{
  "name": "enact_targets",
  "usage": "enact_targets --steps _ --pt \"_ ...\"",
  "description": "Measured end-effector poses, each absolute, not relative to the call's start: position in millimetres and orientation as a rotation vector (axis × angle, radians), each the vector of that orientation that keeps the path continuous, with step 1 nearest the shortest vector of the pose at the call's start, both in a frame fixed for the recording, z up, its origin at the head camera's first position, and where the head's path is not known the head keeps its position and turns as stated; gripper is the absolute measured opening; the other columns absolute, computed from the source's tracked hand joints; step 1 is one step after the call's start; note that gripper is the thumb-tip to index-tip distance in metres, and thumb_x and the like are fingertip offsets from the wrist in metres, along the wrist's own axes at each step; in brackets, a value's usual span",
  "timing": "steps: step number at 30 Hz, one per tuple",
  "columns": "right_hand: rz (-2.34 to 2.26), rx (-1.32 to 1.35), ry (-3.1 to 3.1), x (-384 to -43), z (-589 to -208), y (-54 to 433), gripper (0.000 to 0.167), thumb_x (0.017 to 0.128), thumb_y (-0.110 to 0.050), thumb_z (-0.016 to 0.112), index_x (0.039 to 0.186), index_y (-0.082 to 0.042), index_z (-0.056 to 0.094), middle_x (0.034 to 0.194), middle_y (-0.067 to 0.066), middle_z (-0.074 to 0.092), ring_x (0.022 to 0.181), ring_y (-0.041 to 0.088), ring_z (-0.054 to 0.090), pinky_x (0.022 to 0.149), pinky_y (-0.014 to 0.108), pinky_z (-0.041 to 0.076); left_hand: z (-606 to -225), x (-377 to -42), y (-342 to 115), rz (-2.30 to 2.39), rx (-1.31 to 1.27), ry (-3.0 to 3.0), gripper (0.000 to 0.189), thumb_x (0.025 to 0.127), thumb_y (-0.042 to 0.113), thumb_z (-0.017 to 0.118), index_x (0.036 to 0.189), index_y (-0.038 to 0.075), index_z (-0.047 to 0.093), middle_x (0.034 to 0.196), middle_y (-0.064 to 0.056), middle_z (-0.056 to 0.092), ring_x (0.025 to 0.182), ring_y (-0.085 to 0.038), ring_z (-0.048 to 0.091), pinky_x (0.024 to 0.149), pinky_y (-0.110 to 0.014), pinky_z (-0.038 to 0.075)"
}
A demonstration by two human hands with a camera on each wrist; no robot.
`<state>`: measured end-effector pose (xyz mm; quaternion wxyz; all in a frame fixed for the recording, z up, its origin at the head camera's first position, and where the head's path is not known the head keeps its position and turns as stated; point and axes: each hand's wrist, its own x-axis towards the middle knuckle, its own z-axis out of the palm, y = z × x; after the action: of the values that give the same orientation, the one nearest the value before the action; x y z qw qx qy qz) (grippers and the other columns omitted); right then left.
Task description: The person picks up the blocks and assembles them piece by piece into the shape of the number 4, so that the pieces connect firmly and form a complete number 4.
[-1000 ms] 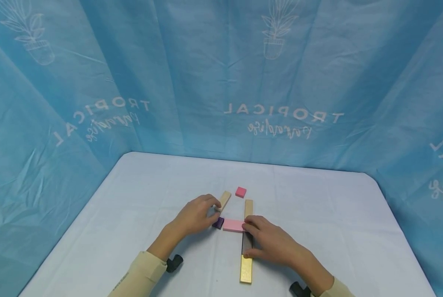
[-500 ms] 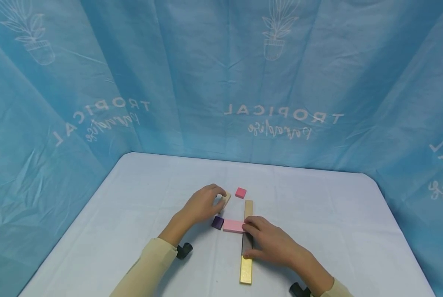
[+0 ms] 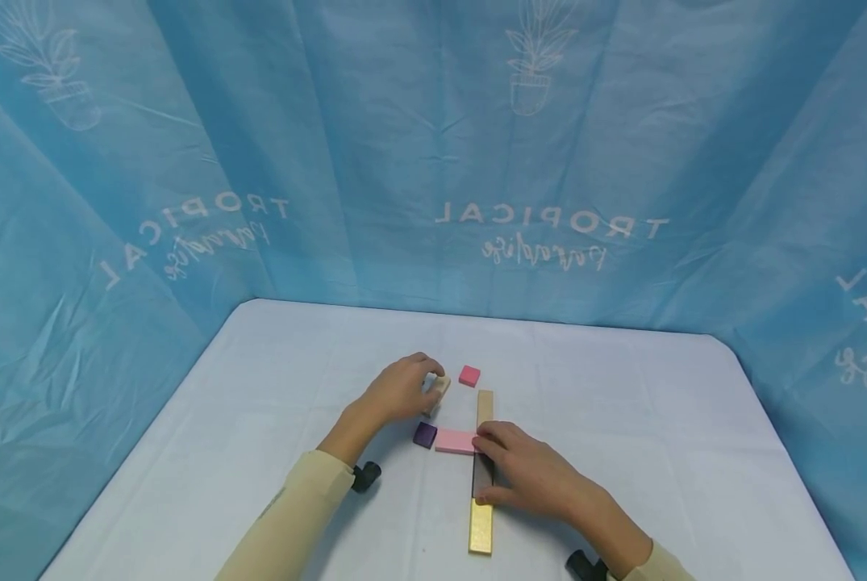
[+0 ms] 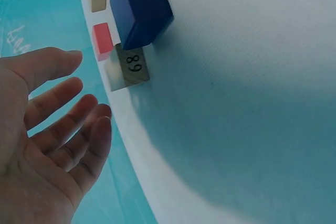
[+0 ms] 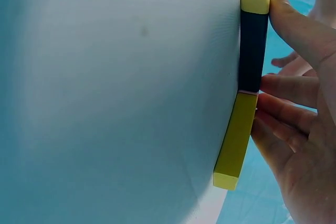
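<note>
My left hand (image 3: 404, 389) is over a plain wooden block (image 3: 441, 386), thumb and fingers spread on either side of it. In the left wrist view the fingers are loosely bent and apart, with the numbered wooden block (image 4: 134, 66) beyond them. A dark purple block (image 3: 425, 435) lies just nearer. My right hand (image 3: 531, 472) rests its fingertips and thumb along a straight row: a wooden block (image 3: 485, 406), a dark block (image 3: 482, 476) and a gold block (image 3: 480, 528). A light pink block (image 3: 455, 440) meets this row from the left, its right end under the fingers.
A coral-pink square block (image 3: 469, 376) lies behind the others. All of them are on a white cloth-covered table (image 3: 607, 387). Blue printed curtains (image 3: 404, 161) hang around its back and sides. Each wrist carries a small black camera (image 3: 366, 476).
My left hand has moved away from the purple block, forward and right, to the plain wooden block. My right hand and the row of blocks stay where they were.
</note>
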<state>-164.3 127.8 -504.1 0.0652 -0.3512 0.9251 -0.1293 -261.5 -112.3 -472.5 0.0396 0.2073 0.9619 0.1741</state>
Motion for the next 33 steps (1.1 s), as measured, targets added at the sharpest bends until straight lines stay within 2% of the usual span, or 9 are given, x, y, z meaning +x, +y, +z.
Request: enact_targets --steps 4,14,23,33 --pt "-0.397 -1.046 2.783 -164.4 -502.5 126.7 0.083 0.08 -0.071 0.056 0.141 -0.016 0.049 0.143 0.0 0.039 0.129 0.016 0.038 0.099 0.04 0.042 -474.0 -264.2 -110.9 0.59 0.591 2.917 0.032 0.086 0.027 0.068 0.115 0.013 0.066 0.115 -0.004 0.061 0.098 -0.017 0.057 0.088 -0.039 0.048" --pt "-0.395 -1.038 2.779 -164.2 -501.0 127.1 0.082 0.08 -0.07 0.056 0.141 -0.016 0.049 0.143 0.0 0.038 0.129 0.016 0.037 0.099 0.04 0.041 -482.0 -272.9 -107.9 0.56 0.575 2.917 0.033 0.084 0.026 0.07 0.114 0.014 0.067 0.11 -0.002 0.061 0.097 -0.017 0.057 0.087 -0.038 0.048" --pt "-0.394 -1.042 2.78 -163.5 -500.7 127.2 0.082 0.08 -0.07 0.057 0.141 -0.015 0.049 0.143 0.0 0.038 0.129 0.016 0.037 0.1 0.039 0.041 -487.9 -275.6 -106.6 0.561 0.546 2.897 0.035 0.082 0.026 0.071 0.114 0.013 0.067 0.114 -0.003 0.061 0.103 -0.02 0.058 0.091 -0.039 0.047" --pt "-0.404 -1.059 2.787 -164.0 -502.2 127.5 0.082 0.08 -0.07 0.056 0.141 -0.015 0.049 0.142 0.0 0.039 0.128 0.016 0.037 0.1 0.039 0.041 -491.5 -276.1 -106.4 0.601 0.499 2.878 0.039 0.084 0.028 0.069 0.12 0.012 0.065 0.112 -0.003 0.059 0.096 -0.016 0.055 0.085 -0.036 0.048"
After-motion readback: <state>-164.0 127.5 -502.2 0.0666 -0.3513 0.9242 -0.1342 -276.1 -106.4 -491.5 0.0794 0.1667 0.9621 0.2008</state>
